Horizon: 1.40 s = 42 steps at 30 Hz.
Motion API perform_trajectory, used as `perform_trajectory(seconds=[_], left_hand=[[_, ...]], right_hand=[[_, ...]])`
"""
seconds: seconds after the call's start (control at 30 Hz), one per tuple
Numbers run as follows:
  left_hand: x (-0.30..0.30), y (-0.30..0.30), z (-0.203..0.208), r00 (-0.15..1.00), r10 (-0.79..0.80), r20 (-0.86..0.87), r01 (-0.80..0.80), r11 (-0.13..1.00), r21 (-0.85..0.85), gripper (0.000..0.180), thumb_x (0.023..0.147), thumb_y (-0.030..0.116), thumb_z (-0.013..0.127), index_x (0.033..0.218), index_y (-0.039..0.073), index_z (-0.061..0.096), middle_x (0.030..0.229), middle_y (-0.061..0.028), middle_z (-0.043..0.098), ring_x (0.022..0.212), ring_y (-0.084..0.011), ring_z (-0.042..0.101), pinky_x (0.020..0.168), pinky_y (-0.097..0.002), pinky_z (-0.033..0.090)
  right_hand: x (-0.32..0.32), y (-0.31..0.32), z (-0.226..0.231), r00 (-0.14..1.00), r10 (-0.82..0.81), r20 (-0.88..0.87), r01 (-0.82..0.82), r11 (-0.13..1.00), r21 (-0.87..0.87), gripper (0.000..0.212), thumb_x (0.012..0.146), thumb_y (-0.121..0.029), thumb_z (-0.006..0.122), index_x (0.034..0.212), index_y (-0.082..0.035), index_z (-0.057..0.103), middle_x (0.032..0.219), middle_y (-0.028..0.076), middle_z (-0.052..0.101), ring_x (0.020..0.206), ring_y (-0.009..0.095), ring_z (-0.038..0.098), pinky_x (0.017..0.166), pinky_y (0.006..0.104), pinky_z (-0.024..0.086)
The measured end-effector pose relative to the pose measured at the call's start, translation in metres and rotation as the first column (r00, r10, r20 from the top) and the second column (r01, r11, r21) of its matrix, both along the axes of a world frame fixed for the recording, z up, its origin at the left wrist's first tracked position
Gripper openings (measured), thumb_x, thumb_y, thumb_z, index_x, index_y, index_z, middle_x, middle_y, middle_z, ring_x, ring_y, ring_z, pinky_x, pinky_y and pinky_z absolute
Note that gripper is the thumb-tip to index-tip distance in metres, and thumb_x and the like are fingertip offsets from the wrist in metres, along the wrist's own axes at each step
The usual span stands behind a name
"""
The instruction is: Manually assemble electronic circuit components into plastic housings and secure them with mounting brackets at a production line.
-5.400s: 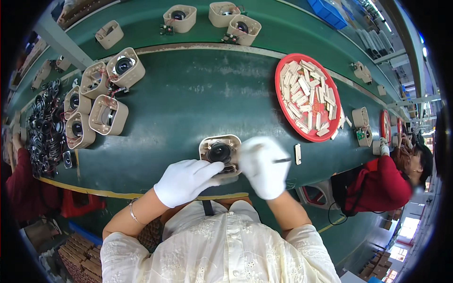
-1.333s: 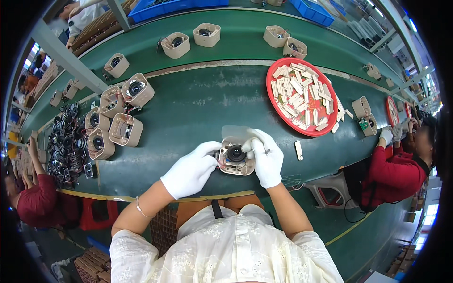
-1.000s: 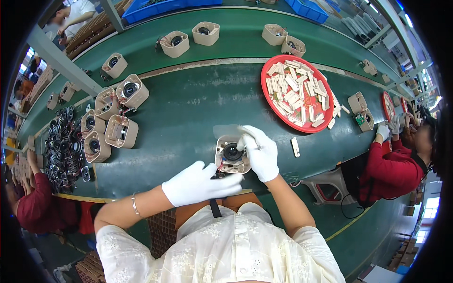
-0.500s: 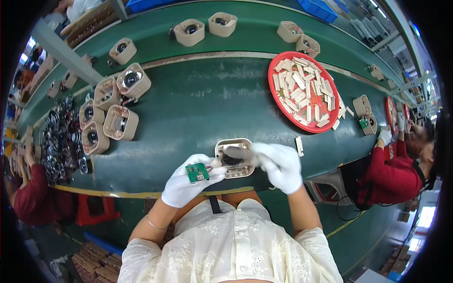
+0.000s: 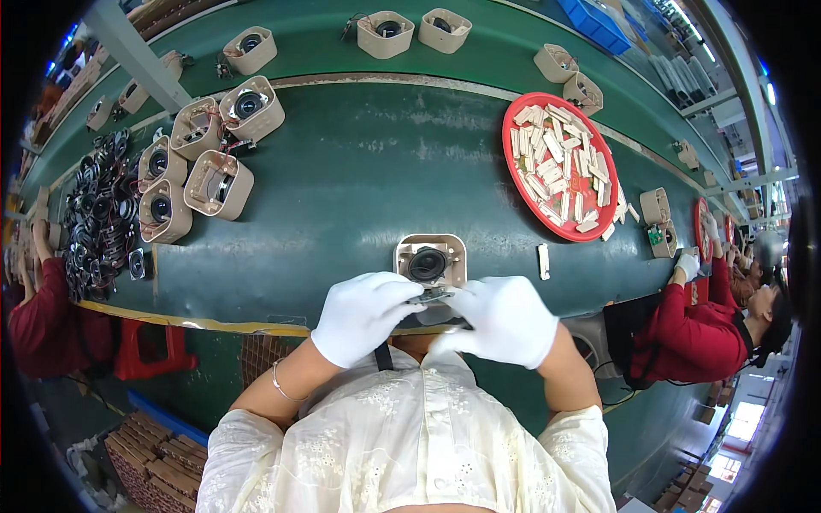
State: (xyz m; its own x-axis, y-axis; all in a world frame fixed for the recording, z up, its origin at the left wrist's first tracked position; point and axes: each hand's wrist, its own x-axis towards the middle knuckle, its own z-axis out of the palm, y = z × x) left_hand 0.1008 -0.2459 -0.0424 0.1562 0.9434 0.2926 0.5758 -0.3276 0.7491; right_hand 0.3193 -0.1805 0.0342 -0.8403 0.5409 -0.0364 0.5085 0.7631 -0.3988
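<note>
A beige speaker housing [image 5: 459, 245] sits on the green bench just in front of me, its open side up. Inside it lies a round black speaker [image 5: 427, 264]. My white-gloved left hand [image 5: 361, 314] and my white-gloved right hand [image 5: 506, 321] meet at the housing's near edge. Between their fingertips is a small circuit board [image 5: 434, 296], tilted so that its green face hardly shows. Both hands are closed on it, one at either end. The gloves partly hide the near side of the housing.
A red tray [image 5: 516, 178] of small cream plastic strips stands at the right, with a loose strip [image 5: 543, 262] nearer me. Several housings [image 5: 218, 186] and a heap of black speakers [image 5: 96, 214] are at the left. A co-worker in a red sleeve [image 5: 676, 329] sits at the right.
The right hand has come down from over the housing to its near edge. The circuit board has moved from the left palm to between both hands. The whole view has shifted slightly.
</note>
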Motion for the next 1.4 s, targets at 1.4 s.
perform_trajectory(seconds=[1.4], left_hand=[[-0.017, 0.004, -0.002, 0.961, -0.183, 0.208, 0.255, 0.878, -0.405, 0.049, 0.085, 0.014, 0.070, 0.133, 0.013, 0.058, 0.089, -0.0058, 0.058, 0.079, -0.0234, 0.058, 0.075, -0.0364, 0.050]], right_hand=[[-0.010, -0.004, -0.048, 0.981, 0.087, -0.175, -0.067, 0.991, 0.116, 0.013, 0.077, -0.013, 0.062, 0.089, -0.010, 0.061, 0.088, 0.007, 0.053, 0.083, 0.025, 0.058, 0.064, 0.0337, 0.052]])
